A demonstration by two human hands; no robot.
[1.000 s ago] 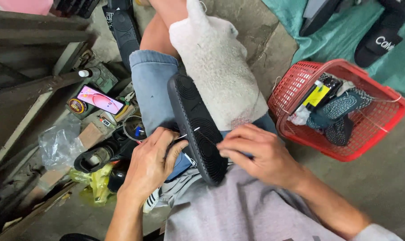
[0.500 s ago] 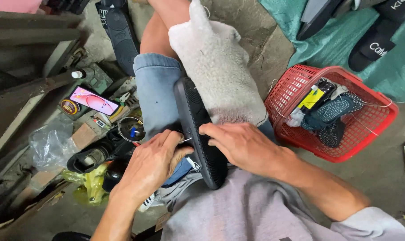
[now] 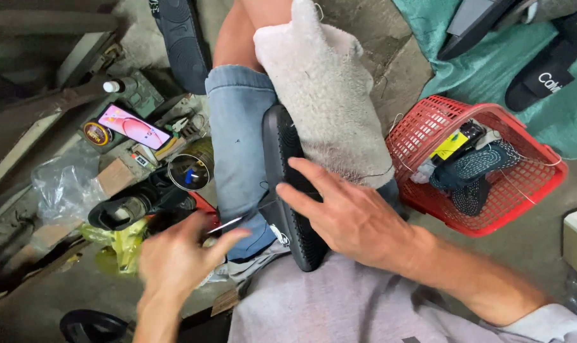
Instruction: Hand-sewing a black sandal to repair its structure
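Our left hand (image 3: 177,260) has pulled away from the black shoe sole (image 3: 291,190) since half a second ago, fingers pinching a thin needle (image 3: 228,223) to draw thread taut. Our right hand (image 3: 349,216), fingers spread, presses the one sole steady on our lap. One red basket (image 3: 530,197) sits nearby.

Soft daylight, perhaps slight motion blur

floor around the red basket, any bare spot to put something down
Bare concrete lies just below the red basket, between it and the right hand. The left side around the phone and tin is crowded.
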